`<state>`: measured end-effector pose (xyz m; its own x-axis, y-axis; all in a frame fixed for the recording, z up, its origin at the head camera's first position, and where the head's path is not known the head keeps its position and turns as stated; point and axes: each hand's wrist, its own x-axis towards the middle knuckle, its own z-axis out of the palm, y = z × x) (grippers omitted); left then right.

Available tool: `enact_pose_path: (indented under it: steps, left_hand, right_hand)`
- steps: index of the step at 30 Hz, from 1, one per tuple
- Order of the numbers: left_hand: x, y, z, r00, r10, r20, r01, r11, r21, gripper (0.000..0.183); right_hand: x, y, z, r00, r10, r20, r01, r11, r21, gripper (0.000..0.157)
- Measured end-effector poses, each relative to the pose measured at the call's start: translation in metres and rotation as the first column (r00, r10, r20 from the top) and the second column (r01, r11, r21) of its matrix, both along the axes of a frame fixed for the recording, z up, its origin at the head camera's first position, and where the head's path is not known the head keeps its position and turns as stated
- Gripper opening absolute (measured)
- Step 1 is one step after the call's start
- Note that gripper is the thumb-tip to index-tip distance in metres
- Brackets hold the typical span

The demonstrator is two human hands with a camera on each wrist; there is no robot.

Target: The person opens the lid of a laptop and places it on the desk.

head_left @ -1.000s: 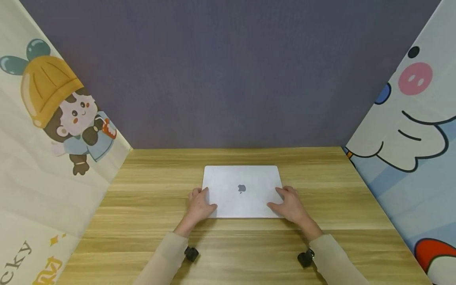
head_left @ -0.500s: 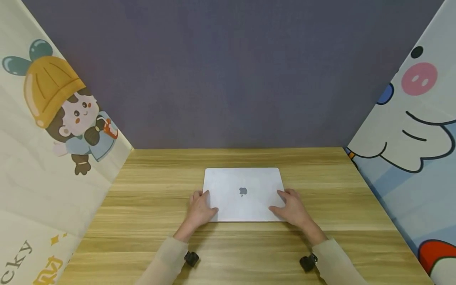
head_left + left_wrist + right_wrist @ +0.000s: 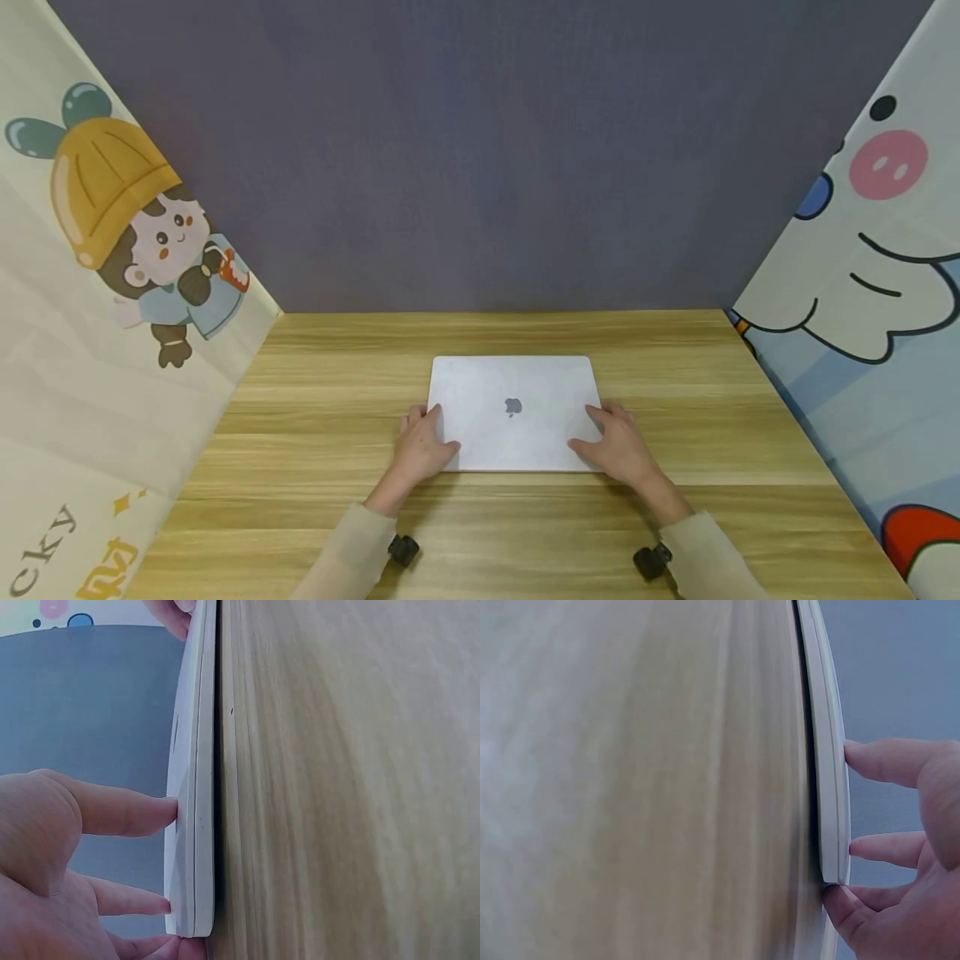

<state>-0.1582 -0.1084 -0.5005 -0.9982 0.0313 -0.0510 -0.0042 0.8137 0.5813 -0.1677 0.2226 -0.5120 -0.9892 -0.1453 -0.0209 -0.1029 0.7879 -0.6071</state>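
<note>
A closed silver laptop [image 3: 517, 442] with a dark apple logo lies flat on the wooden table, its long front edge facing me. My left hand [image 3: 424, 446] grips its left side. The thumb and a finger touch the lid while other fingers bend around the side edge, as the left wrist view shows on the laptop [image 3: 196, 847]. On the opposite side my right hand [image 3: 618, 446] holds the laptop in the same manner. In the right wrist view, fingers [image 3: 847, 907] curl at the laptop's corner. Fingertips beneath the laptop are partly hidden.
The wooden table [image 3: 510, 533] surrounds the laptop. A dark grey panel [image 3: 495, 158] rises at its back edge. Printed cartoon sheets flank the left [image 3: 67, 400] and right [image 3: 900, 400]. A small black camera sits at each wrist.
The laptop has moved a little toward me across the table, and both hands have come with it. The hold on its two sides looks the same.
</note>
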Motion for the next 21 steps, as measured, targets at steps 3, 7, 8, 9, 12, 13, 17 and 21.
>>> enact_pose_path:
  steps: [3,7,8,9,12,13,17,21]
  left_hand:
    - [0.002,0.0,0.002,1.0,-0.007,-0.007,0.007,1.0,0.002,0.074]
    - [0.006,0.0,0.004,1.0,-0.008,-0.008,0.008,1.0,0.003,0.074]
    - [0.007,0.0,0.004,1.0,-0.008,-0.007,0.008,1.0,0.0,0.074]
    - [0.007,0.0,0.004,1.0,-0.008,-0.007,0.008,1.0,-0.004,0.074]
    - [0.009,0.0,0.005,1.0,-0.011,-0.001,0.011,1.0,-0.012,0.074]
    - [0.01,0.0,0.005,1.0,-0.01,0.002,0.01,1.0,-0.014,0.074]
    - [0.012,0.0,0.006,1.0,-0.012,0.006,0.012,1.0,-0.01,0.074]
    - [0.013,0.0,0.007,1.0,-0.018,0.004,0.018,1.0,-0.007,0.074]
  right_hand:
    - [0.003,-0.001,0.002,1.0,0.0,-0.009,0.0,1.0,0.006,0.072]
    - [0.007,-0.002,0.004,1.0,-0.006,-0.006,0.006,1.0,0.01,0.072]
    - [0.008,-0.002,0.004,1.0,-0.006,-0.004,0.006,1.0,0.012,0.072]
    - [0.009,-0.002,0.004,1.0,-0.008,-0.001,0.008,1.0,0.014,0.072]
    - [0.01,-0.003,0.004,1.0,-0.011,0.004,0.011,1.0,0.018,0.071]
    - [0.011,-0.003,0.004,1.0,-0.011,0.005,0.011,1.0,0.019,0.071]
    - [0.013,-0.002,0.004,1.0,-0.01,0.002,0.01,1.0,0.015,0.07]
    - [0.015,-0.003,0.006,1.0,-0.011,0.01,0.011,1.0,0.005,0.071]
